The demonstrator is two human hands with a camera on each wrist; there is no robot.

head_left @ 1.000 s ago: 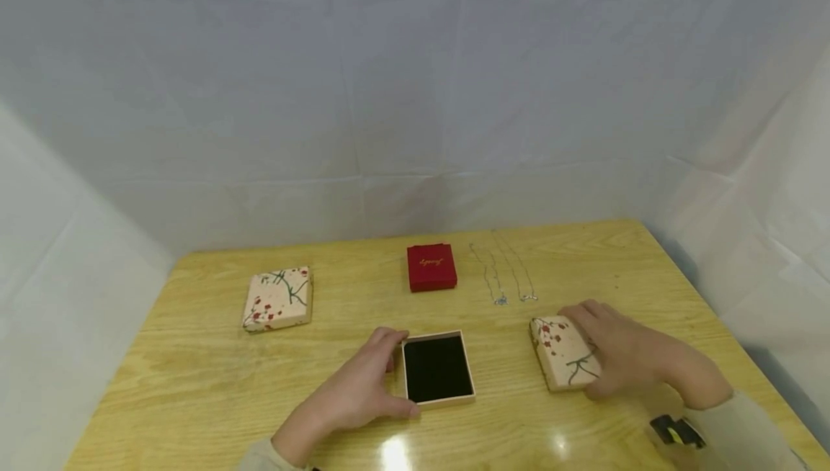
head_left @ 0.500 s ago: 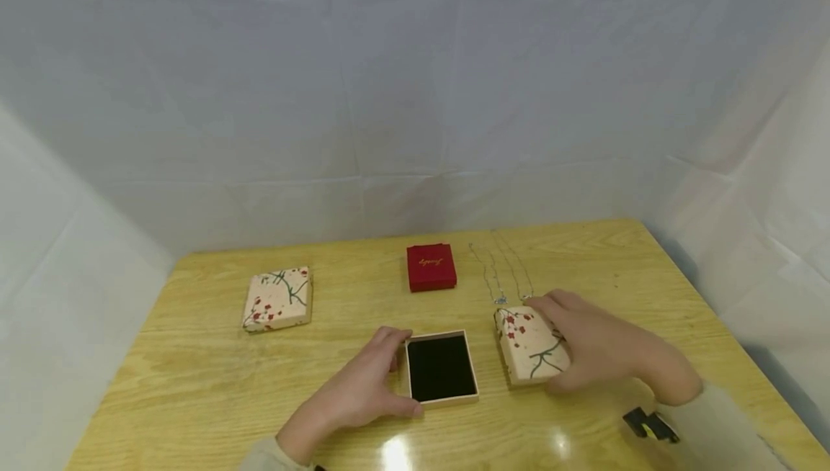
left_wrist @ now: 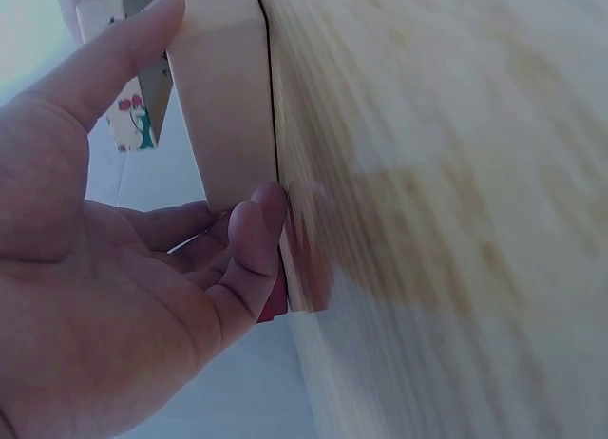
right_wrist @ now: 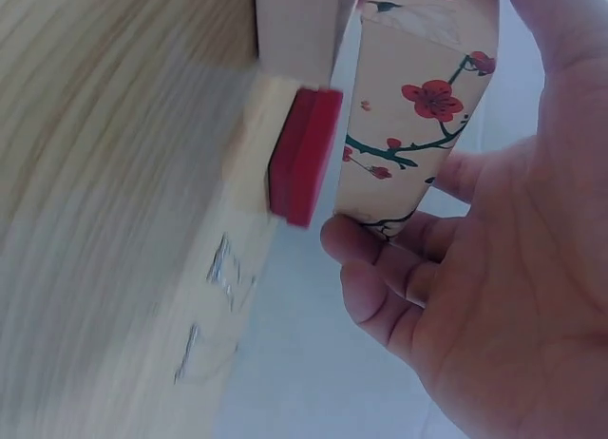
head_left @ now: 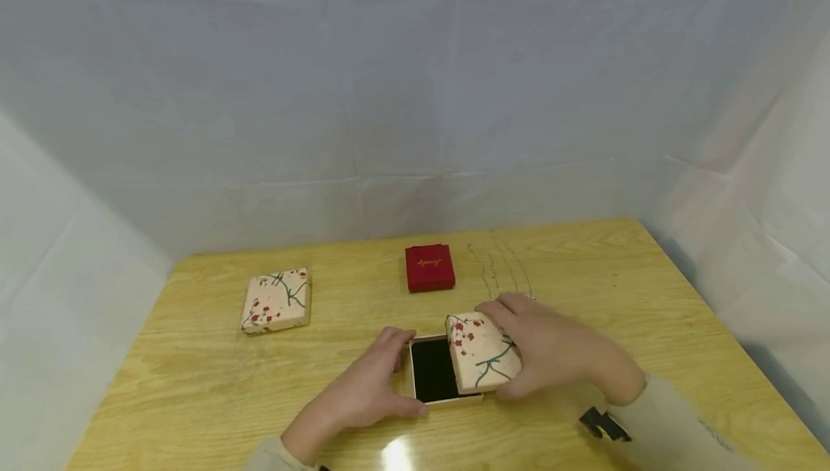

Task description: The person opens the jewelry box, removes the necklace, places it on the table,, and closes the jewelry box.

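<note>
A shallow cream box base [head_left: 433,370] with a black pad inside rests on the table. My left hand [head_left: 363,384] grips it at its left side, thumb at the near corner and fingers at the far one; the left wrist view shows the plain side of the box base [left_wrist: 223,106] between them. Raised over the right part of the base, a floral box lid [head_left: 483,356] is held by its edges in my right hand [head_left: 551,356]. Red blossoms on the lid [right_wrist: 408,106] show in the right wrist view, where my right hand [right_wrist: 513,239] pinches its ends.
A second floral box [head_left: 277,301] lies at the left of the wooden table [head_left: 194,384]. Behind the base sits a small red jewelry box [head_left: 430,268]. Two fine necklaces [head_left: 512,258] lie right of it, their lower ends partly behind my right hand. White cloth [head_left: 415,96] hangs behind.
My right hand has carried the floral lid leftward from the right side of the table to above the base. The base and left hand have shifted very slightly right.
</note>
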